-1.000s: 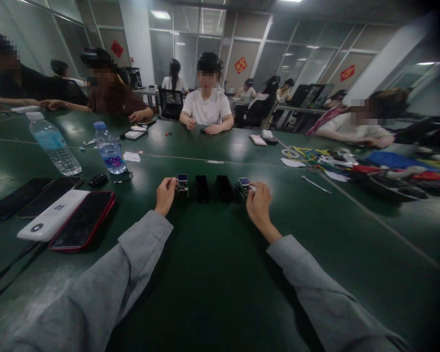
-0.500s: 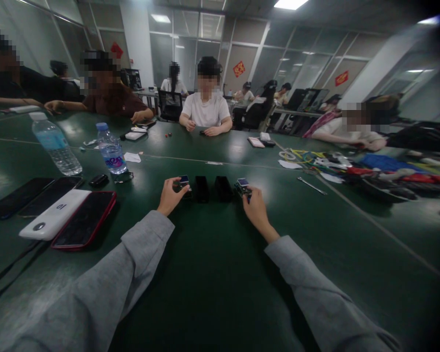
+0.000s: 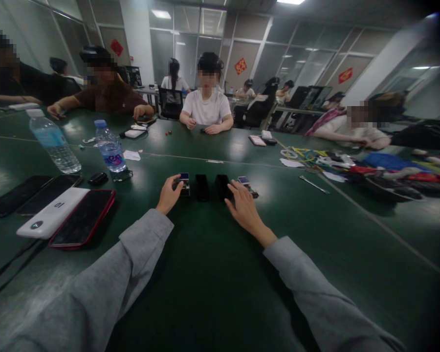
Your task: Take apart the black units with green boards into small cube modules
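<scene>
Side by side on the green table [image 3: 205,274] stand two narrow black boxes, the left black box [image 3: 202,187] and the right black box [image 3: 222,187]. To the left of them is a small circuit board with a screen [image 3: 184,185]. My left hand [image 3: 169,194] is at its left edge, fingers apart; whether a fingertip touches it I cannot tell. Another such circuit board [image 3: 245,181] lies right of the boxes, partly hidden by my right hand [image 3: 244,205]. That hand is open, its fingers spread at the right box's near side.
Left are two water bottles [image 3: 54,142], several phones [image 3: 83,218], a white power bank [image 3: 55,212] and a small black case [image 3: 97,178]. A wrench [image 3: 314,185] and a heap of cables and cloth [image 3: 381,168] lie right. People sit across the table.
My right hand has let go of the right circuit board and moved left toward the right black box, fingers spread. My left thumb has drawn back from the left board, which stays put.
</scene>
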{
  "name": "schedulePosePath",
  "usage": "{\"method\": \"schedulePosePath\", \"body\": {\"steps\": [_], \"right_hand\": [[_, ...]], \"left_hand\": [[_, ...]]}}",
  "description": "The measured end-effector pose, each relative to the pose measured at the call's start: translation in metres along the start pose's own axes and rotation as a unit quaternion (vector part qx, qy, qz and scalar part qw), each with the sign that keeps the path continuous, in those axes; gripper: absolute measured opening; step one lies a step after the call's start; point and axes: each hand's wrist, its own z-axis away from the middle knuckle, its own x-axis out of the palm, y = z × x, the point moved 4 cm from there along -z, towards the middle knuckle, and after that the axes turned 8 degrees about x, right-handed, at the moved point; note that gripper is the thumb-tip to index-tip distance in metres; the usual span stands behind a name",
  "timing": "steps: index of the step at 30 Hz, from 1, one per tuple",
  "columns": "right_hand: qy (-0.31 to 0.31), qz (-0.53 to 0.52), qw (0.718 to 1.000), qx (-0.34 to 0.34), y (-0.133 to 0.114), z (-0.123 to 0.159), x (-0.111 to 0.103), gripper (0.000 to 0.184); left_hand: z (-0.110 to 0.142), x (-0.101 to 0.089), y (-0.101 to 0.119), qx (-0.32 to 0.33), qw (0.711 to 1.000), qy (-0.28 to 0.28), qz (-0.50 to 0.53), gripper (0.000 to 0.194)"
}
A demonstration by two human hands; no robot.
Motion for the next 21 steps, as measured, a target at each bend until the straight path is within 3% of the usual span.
{"method": "schedulePosePath", "body": {"steps": [6,21], "right_hand": [[-0.054,-0.038,0.998,-0.007,0.0011,-0.0004,0.0082,0.038],[-0.022,-0.049,0.999,-0.001,0.0061,-0.0017,0.0055,0.029]], "left_hand": [[0.0023,-0.0015,0.0061,-0.017,1.0,-0.008,0.005,0.04],[0.0023,-0.0025,0.0065,-0.021,1.0,-0.013,0.018,0.04]]}}
